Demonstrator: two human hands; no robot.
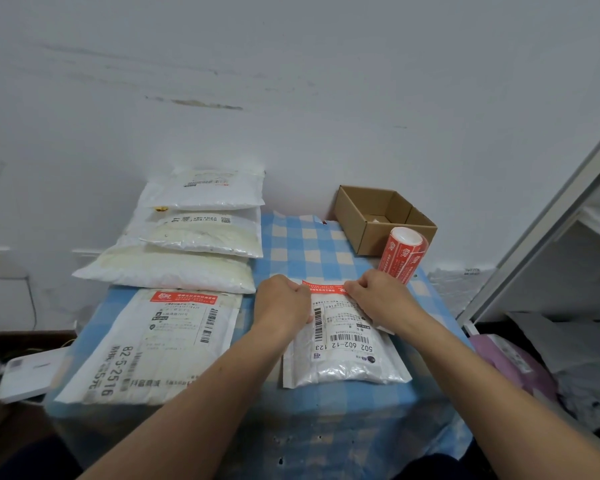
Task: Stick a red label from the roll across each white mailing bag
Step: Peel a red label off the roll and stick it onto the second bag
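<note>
A small white mailing bag (pixel 343 355) lies in front of me on the checked cloth. A red label (pixel 324 286) runs along its far edge. My left hand (pixel 283 299) pinches the label's left end and my right hand (pixel 383 296) pinches its right end, both pressing it onto the bag. The roll of red labels (pixel 403 253) stands upright just behind my right hand. A larger white bag (pixel 153 344) to the left carries a red label (pixel 183 296) at its top. Three more white bags (pixel 194 237) are stacked behind it.
An open cardboard box (pixel 383 218) sits at the back right against the wall. The blue checked tablecloth (pixel 309 247) covers a small table. A white shelf frame (pixel 551 237) stands to the right with more bags (pixel 513 362) under it. A white device (pixel 28 375) lies low left.
</note>
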